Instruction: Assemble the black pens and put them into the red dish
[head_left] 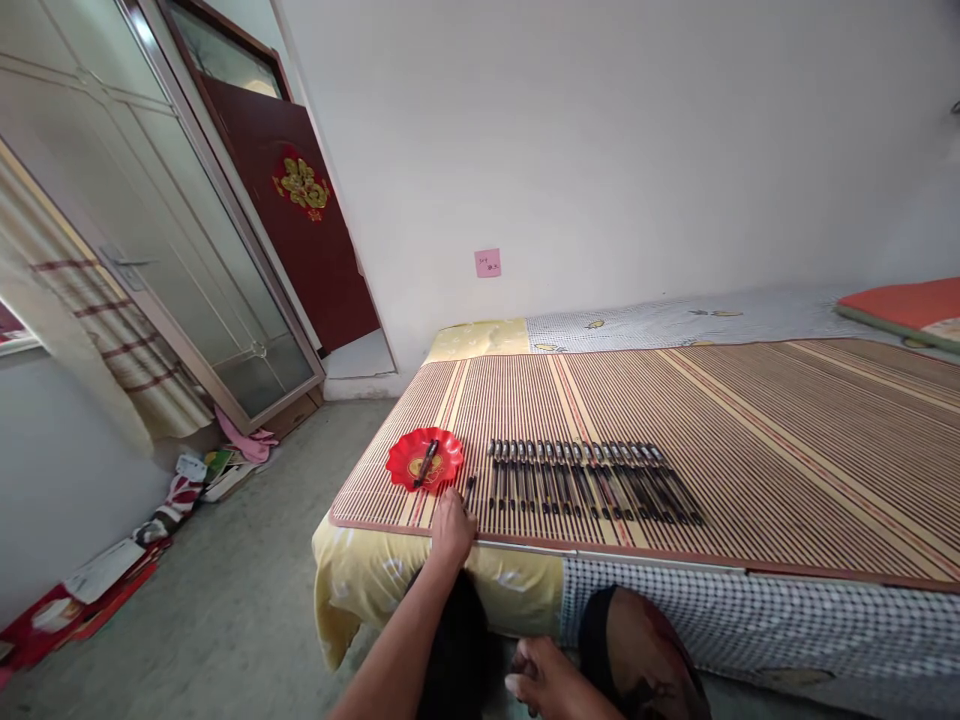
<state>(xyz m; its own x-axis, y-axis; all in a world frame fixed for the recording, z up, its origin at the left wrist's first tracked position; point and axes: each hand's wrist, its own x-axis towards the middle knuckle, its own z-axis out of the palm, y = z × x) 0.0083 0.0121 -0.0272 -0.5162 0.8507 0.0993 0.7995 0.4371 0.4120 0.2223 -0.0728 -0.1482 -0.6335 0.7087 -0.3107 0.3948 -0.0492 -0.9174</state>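
Observation:
My left hand (452, 528) is closed on a dark pen (470, 489) at the front edge of the bamboo mat, just below a red scalloped plate (395, 462). A dark pen (427, 463) lies slantwise in that plate. To the right of my left hand, several clear-barrelled pens with black caps (559, 478) lie side by side in a long row, the right ones slanting more. My right hand (546, 678) is low in front of the bed, between my knees, with its fingers curled. Something dark shows at its fingers, too hidden to name.
The bamboo mat (750, 440) covers a bed with a patterned sheet (517, 583). An orange-red pillow or folded cover (900, 303) lies at the far right. A pink note (487, 263) is on the wall. Papers and bags (105, 572) lie along the left wall, near a glass door (187, 230).

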